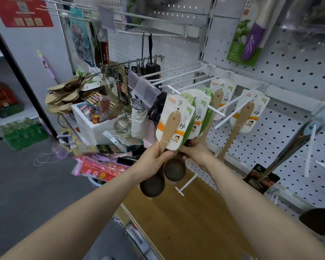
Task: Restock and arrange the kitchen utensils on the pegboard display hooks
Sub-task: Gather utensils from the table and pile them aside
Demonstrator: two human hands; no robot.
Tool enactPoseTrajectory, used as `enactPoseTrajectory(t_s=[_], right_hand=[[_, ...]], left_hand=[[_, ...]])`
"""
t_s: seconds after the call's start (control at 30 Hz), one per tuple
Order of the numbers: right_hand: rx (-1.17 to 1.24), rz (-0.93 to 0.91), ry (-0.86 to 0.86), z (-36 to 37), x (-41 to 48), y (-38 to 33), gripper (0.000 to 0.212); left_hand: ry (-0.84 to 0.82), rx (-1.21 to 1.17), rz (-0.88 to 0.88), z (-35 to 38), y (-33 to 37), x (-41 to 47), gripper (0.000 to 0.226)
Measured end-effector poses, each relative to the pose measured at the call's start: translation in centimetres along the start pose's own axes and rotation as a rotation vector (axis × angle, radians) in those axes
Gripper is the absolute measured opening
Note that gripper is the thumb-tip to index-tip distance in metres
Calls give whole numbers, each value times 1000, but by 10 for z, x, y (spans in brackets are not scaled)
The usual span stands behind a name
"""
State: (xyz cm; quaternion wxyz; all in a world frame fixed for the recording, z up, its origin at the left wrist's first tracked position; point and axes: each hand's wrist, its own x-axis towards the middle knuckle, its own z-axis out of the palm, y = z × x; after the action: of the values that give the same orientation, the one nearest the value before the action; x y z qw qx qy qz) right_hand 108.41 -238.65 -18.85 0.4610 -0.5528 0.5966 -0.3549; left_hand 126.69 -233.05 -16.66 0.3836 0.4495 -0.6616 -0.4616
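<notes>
Both hands close round a bunch of carded wooden ladles [169, 128] at the centre, just before the tips of the white hooks [193, 76] on the pegboard [289, 91]. The left hand [154, 158] grips the front handle, fingers curled tight. The right hand [197, 152] curls round the handles behind. Whether any card sits on a hook, I cannot tell. Farther right, one ladle [241, 119] hangs on its hook.

1. Ladle handles [169, 128]: pale bare wood, matt; their bowls [174, 170] are dark brown and dull.
2. Backing cards [172, 106]: glossy printed paper.
3. Pegboard [298, 76] and hooks [188, 182]: smooth, white-coated metal.
4. Shelf [176, 222]: smooth wood-grain surface.
5. Skimmer [121, 123]: shiny perforated metal.
</notes>
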Motion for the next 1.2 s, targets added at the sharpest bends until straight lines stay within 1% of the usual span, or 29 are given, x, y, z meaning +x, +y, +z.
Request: enactPoseTrajectory(t_s=[0.1, 0.23, 0.27, 0.37, 0.4, 0.47, 0.53, 0.6, 0.67, 0.73, 0.83, 0.9, 0.97, 1.1, 1.2], right_hand=[[-65, -9, 10, 3, -8, 0, 27], [-139, -52, 55, 12, -25, 0, 28], [-145, -42, 63, 14, -28, 0, 33], [-150, -24, 91, 24, -40, -2, 61], [-151, -31, 99, 29, -44, -3, 65], [-170, -25, 133, 39, -56, -10, 60], [-125, -7, 148, 52, -68, -18, 43], [-73, -5, 142, 66, -78, -23, 33], [-71, 0, 146, 78, -88, -28, 23], [-76, 11, 165, 92, -97, -29, 15], [-100, 3, 211, 113, -109, -33, 21], [-122, -1, 228, 127, -113, -38, 26], [-122, 6, 246, 143, -114, -44, 26], [-52, -12, 267, 181, -112, -51, 15], [-63, -45, 245, 217, -107, -63, 16]], left_hand=[[-21, 22, 14, -4, 3, -8, 23], [-25, 35, 41, -12, -4, -19, 29], [-29, 27, 44, -15, -7, -21, 31], [-51, 12, 61, -25, -15, -29, 38], [-64, 12, 66, -29, -16, -33, 40], [-83, 14, 67, -39, -20, -41, 38], [-66, -10, 44, -50, -26, -48, 34], [-17, -34, 47, -64, -31, -56, 32], [33, -120, -8, -75, -33, -63, 21], [58, -220, -64, -88, -40, -70, 15], [60, -245, -104, -111, -51, -80, 2], [59, -263, -123, -128, -56, -86, 12], [51, -288, -126, -147, -62, -91, 17], [114, -231, -115, -186, -68, -104, 17], [178, -97, -81, -220, -74, -115, 10]])
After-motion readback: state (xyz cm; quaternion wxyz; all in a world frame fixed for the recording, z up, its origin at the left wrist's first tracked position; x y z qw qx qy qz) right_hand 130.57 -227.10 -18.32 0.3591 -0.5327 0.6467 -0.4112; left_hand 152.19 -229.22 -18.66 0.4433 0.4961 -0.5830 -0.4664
